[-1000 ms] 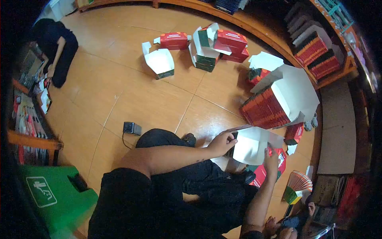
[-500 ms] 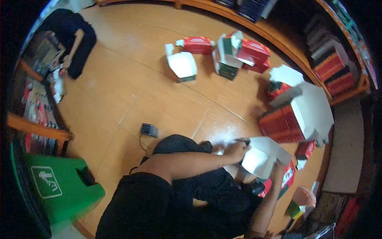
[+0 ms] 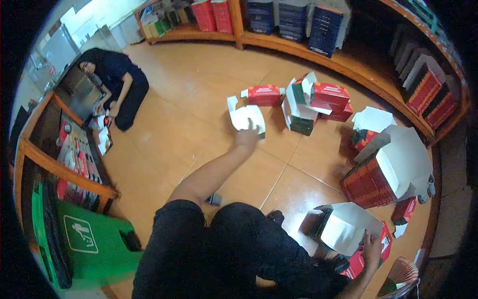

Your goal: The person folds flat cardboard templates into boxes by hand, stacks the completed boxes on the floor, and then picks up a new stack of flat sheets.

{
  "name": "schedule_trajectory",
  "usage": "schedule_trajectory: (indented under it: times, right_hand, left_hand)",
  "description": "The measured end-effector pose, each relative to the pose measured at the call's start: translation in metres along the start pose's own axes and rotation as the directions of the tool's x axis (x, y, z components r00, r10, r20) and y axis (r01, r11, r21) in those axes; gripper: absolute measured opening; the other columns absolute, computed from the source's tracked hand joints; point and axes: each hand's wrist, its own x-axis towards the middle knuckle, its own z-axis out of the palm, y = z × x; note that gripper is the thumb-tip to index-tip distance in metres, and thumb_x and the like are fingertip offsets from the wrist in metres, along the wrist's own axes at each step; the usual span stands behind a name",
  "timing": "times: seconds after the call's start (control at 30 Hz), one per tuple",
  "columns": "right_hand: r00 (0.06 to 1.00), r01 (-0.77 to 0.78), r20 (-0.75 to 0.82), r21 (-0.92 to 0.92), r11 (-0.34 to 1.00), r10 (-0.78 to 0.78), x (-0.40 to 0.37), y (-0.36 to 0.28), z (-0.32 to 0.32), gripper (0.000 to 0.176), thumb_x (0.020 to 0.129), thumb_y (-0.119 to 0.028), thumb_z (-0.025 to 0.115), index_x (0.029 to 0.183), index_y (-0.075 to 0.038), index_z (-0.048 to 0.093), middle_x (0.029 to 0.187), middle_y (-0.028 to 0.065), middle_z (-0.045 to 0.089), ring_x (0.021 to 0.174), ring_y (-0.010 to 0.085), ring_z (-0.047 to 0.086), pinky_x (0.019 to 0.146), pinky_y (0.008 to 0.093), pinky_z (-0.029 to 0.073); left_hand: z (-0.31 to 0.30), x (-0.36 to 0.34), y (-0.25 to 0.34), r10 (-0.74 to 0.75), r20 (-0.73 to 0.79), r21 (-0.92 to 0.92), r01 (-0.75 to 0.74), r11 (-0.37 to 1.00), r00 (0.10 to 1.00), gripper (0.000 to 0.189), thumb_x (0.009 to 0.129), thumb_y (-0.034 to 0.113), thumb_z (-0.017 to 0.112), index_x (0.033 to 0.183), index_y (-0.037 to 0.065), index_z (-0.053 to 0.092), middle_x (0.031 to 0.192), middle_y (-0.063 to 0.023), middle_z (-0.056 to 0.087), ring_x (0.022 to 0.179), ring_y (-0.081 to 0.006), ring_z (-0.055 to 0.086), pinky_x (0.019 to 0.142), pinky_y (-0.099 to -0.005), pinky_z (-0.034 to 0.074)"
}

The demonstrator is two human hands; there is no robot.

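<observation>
My left hand (image 3: 247,136) stretches far forward over the wooden floor, and its fingers close over the near rim of an open box with a white inside (image 3: 245,117). Low on the right, my right hand (image 3: 371,246) holds the lower right edge of a large open white carton (image 3: 343,230) beside my knee. Flat red cartons (image 3: 359,260) lie under that hand. My legs in black fill the bottom middle.
Closed red boxes (image 3: 328,96) and a green and white box (image 3: 298,117) lie beyond the left hand. A stack of flat red cartons (image 3: 366,183) stands right. Another person (image 3: 117,79) sits upper left by a wooden rack (image 3: 59,169). A green object (image 3: 89,239) stands lower left.
My left hand let go of the white carton and reached forward to the open box on the floor. The view tilted up, showing the bookshelves. My right hand stayed at the carton.
</observation>
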Motion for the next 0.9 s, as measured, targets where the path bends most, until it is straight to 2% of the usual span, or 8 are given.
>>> schedule_trajectory:
  times: [0.17, 0.27, 0.37, 0.5, 0.57, 0.7, 0.8, 0.9]
  right_hand:
    - [0.994, -0.02, 0.105, 0.035, 0.999, 0.017, -0.005, -0.002, 0.01, 0.039, 0.096, -0.031, 0.057, 0.09, 0.007, 0.067, 0.066, 0.0141, 0.066, 0.053, 0.0185, 0.064, 0.052, 0.0333, 0.05]
    - [0.917, 0.111, 0.378, 0.055, 0.992, -0.124, -0.024, -0.027, -0.001, 0.03, 0.094, -0.024, 0.057, 0.091, 0.003, 0.069, 0.071, 0.0103, 0.067, 0.063, 0.017, 0.066, 0.062, 0.0314, 0.052]
    - [0.596, 0.292, 0.619, 0.427, 0.856, -0.512, -0.066, -0.085, 0.01, 0.021, 0.095, -0.021, 0.062, 0.096, -0.001, 0.07, 0.085, 0.0103, 0.07, 0.076, 0.0166, 0.067, 0.072, 0.032, 0.054]
    - [-0.06, 0.339, 0.273, 0.91, 0.237, -0.96, -0.187, -0.186, 0.066, 0.026, 0.099, -0.025, 0.054, 0.112, -0.003, 0.061, 0.102, 0.0102, 0.067, 0.102, 0.0236, 0.063, 0.089, 0.0356, 0.05]
    - [-0.265, 0.166, 0.422, 0.906, 0.389, -0.867, -0.222, -0.208, 0.081, 0.048, 0.095, -0.043, 0.059, 0.116, -0.001, 0.06, 0.112, 0.018, 0.065, 0.095, 0.0326, 0.063, 0.084, 0.0448, 0.048]
    - [-0.308, 0.091, 0.357, 0.934, 0.346, -0.882, -0.256, -0.203, 0.12, 0.032, 0.1, -0.029, 0.054, 0.109, 0.001, 0.06, 0.088, 0.0133, 0.063, 0.08, 0.0197, 0.057, 0.073, 0.0367, 0.046]
    - [-0.56, 0.161, 0.606, 0.749, 0.643, -0.565, -0.252, -0.212, 0.098, 0.031, 0.103, -0.026, 0.049, 0.109, 0.002, 0.061, 0.098, 0.0089, 0.064, 0.093, 0.0159, 0.058, 0.085, 0.0338, 0.046]
    - [-0.467, 0.125, 0.497, 0.856, 0.501, -0.732, -0.251, -0.194, 0.092, 0.03, 0.102, -0.026, 0.051, 0.108, 0.002, 0.061, 0.094, 0.009, 0.063, 0.09, 0.0163, 0.057, 0.081, 0.0339, 0.046]
  left_hand:
    - [0.02, 0.02, -0.077, -0.023, 0.294, 0.018, 0.018, 1.0, 0.956, 0.023, 0.092, 0.012, 0.051, 0.11, 0.007, 0.063, 0.112, -0.0159, 0.061, 0.095, -0.03, 0.067, 0.076, -0.0419, 0.057]
    - [0.013, 0.012, -0.081, -0.017, 0.038, -0.06, 0.019, 0.998, 0.999, 0.022, 0.089, 0.01, 0.053, 0.108, 0.007, 0.063, 0.107, -0.0135, 0.061, 0.095, -0.0313, 0.067, 0.075, -0.0444, 0.057]
    - [-0.041, -0.004, -0.079, 0.102, -0.151, -0.182, -0.129, 0.975, 0.983, 0.018, 0.088, 0.008, 0.051, 0.103, 0.004, 0.061, 0.103, -0.0158, 0.06, 0.093, -0.0366, 0.064, 0.077, -0.0459, 0.054]
    - [-0.107, -0.029, -0.07, 0.314, -0.401, -0.324, -0.454, 0.83, 0.861, 0.009, 0.083, 0.002, 0.059, 0.091, 0.005, 0.058, 0.093, -0.0155, 0.058, 0.087, -0.0371, 0.06, 0.073, -0.0454, 0.049]
    - [-0.142, -0.04, -0.055, 0.312, -0.411, -0.324, -0.458, 0.828, 0.856, 0.011, 0.08, 0.001, 0.062, 0.089, 0.006, 0.058, 0.09, -0.0146, 0.057, 0.086, -0.0371, 0.059, 0.072, -0.045, 0.047]
    - [-0.194, -0.059, -0.035, 0.397, -0.513, -0.348, -0.607, 0.714, 0.761, 0.013, 0.079, -0.002, 0.064, 0.088, 0.004, 0.057, 0.091, -0.0141, 0.059, 0.087, -0.0366, 0.059, 0.073, -0.0437, 0.048]
    - [-0.218, -0.076, -0.022, 0.414, -0.502, -0.377, -0.623, 0.685, 0.759, 0.016, 0.077, -0.006, 0.065, 0.088, 0.002, 0.056, 0.092, -0.0144, 0.06, 0.088, -0.0355, 0.06, 0.075, -0.0417, 0.049]
    - [-0.226, -0.087, -0.009, 0.383, -0.496, -0.493, -0.616, 0.615, 0.779, 0.019, 0.076, -0.008, 0.065, 0.09, 0.001, 0.056, 0.093, -0.015, 0.06, 0.089, -0.0348, 0.06, 0.077, -0.0402, 0.049]
